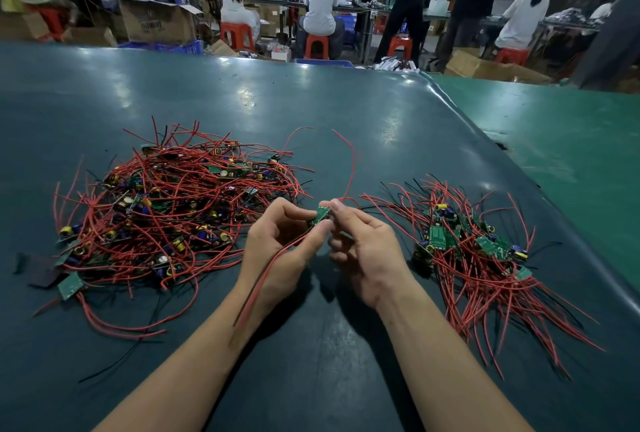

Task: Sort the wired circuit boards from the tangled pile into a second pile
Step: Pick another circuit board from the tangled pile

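Head view, left to right. Well left of the hands: big pile (173,210), a tangle of red and black wires with green boards and small yellow and blue parts, spread on the dark mat (311,345). One board (70,285) at its near left edge, flat. Left hand (277,241), palm up, fingers curled, pinching the lower end of a small green board (320,216) between thumb and fingertips. Two wires (266,272), red and black, trailing from there down across the left wrist. Right hand (363,251) just beside, thumb and forefinger pinching the board's upper end, other fingers loosely bent. Red wire (349,161) rising from the board, arching away above the hands. Right of the right hand: second pile (478,258), smaller, boards bunched at its far end, wires fanning nearward. Green tabletop (554,140) beyond the mat's right edge.
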`<state>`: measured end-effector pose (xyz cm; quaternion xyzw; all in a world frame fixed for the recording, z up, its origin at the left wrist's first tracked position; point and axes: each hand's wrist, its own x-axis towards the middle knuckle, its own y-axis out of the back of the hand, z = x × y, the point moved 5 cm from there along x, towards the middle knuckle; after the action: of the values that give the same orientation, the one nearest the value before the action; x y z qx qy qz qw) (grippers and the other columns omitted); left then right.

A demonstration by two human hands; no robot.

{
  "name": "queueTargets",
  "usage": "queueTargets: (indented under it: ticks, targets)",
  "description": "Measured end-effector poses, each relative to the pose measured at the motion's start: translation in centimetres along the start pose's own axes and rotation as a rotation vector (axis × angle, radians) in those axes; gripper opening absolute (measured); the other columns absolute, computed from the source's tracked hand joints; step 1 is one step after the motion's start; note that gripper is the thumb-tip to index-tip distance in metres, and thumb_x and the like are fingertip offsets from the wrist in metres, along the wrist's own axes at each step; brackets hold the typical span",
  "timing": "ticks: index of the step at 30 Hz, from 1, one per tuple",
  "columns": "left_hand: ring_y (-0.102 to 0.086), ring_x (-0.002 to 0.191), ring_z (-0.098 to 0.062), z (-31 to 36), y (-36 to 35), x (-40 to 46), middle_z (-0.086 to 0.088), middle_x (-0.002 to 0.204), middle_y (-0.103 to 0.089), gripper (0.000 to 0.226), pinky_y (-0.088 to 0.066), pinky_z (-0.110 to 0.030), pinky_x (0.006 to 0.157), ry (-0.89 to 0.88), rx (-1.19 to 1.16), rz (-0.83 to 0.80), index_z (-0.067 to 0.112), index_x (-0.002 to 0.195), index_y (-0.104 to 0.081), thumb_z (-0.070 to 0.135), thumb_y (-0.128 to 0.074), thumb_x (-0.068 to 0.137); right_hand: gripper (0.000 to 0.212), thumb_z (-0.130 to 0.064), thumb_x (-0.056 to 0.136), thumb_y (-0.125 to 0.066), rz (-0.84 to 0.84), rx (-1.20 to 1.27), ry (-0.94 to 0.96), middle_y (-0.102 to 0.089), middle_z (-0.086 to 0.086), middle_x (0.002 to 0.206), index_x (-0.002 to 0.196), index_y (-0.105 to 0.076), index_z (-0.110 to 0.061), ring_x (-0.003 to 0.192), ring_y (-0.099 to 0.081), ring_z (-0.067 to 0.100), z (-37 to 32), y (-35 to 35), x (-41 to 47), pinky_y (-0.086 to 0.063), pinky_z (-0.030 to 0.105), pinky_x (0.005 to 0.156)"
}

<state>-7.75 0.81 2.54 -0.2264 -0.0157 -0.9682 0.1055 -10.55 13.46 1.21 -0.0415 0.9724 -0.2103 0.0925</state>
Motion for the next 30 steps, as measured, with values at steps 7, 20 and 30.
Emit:
queueTargets:
  ticks: [7, 20, 30]
  targets:
    - [-0.056, 0.059, -0.010, -0.5, -0.3, -0.3, -0.007, 0.070, -0.065, 0.024, -0.047, -0.027, 0.056, -0.036, 0.078, -0.058, 0.013, 0.074, -0.057, 0.011, -0.081, 0.078, 0.021, -0.027, 0.088, -0.070, -0.003, -0.176, 0.071, -0.052, 0.001, 0.056, 0.077, -0.079, -0.012, 0.043, -0.036, 0.007, -0.8, 0.5, -0.1, -0.030, 0.016, 0.040]
    - [-0.059, 0.055, -0.022, 1.5, -0.7, -0.9, 0.008, 0.068, -0.064, 0.028, -0.050, -0.035, 0.055, -0.281, 0.141, -0.035, 0.007, 0.068, -0.057, 0.027, -0.073, 0.078, 0.024, -0.019, 0.099, -0.053, 0.100, 0.341, -0.011, -0.044, -0.005, 0.054, 0.088, -0.067, -0.003, 0.034, -0.029, 0.003, -2.1, 2.2, 0.8, -0.022, 0.012, 0.030]
    - [-0.059, 0.055, -0.013, 2.6, -0.6, -1.5, 0.008, 0.067, -0.061, 0.020, -0.049, -0.025, 0.056, -0.372, 0.137, -0.061, 0.027, 0.074, -0.053, 0.023, -0.072, 0.080, 0.044, -0.025, 0.100, -0.047, 0.027, 0.489, -0.110, -0.033, -0.007, 0.043, 0.060, -0.058, -0.011, 0.026, -0.025, 0.004, -2.6, 2.5, 0.7, -0.018, 0.013, 0.025]
